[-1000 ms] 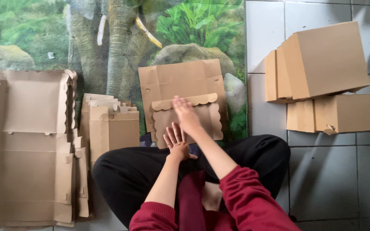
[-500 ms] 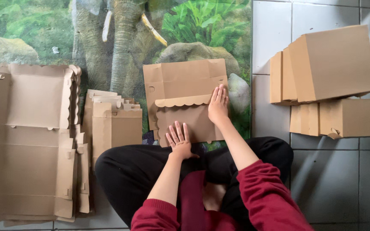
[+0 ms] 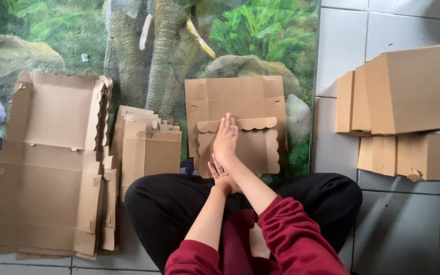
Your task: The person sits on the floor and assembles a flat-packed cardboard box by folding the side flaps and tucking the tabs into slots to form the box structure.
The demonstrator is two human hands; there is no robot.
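Observation:
A flat brown cardboard box blank [image 3: 240, 97] lies on the mat in front of my crossed legs. Its scallop-edged flap [image 3: 258, 147] is folded over onto it. My right hand [image 3: 225, 136] lies flat on the middle of that flap, fingers straight and together, pointing away from me. My left hand [image 3: 219, 175] rests with spread fingers at the near edge of the blank, partly hidden under my right wrist. Neither hand grips anything.
A wide stack of unfolded box blanks [image 3: 52, 168] lies at the left, with a smaller stack of folded pieces [image 3: 148, 153] beside it. Assembled brown boxes [image 3: 413, 91] stand piled on the white tile floor [image 3: 342, 46] at the right. A printed elephant mat [image 3: 169, 51] covers the floor ahead.
My right hand slid from the right end of the scalloped flap back to its middle. My left hand stayed at the near edge.

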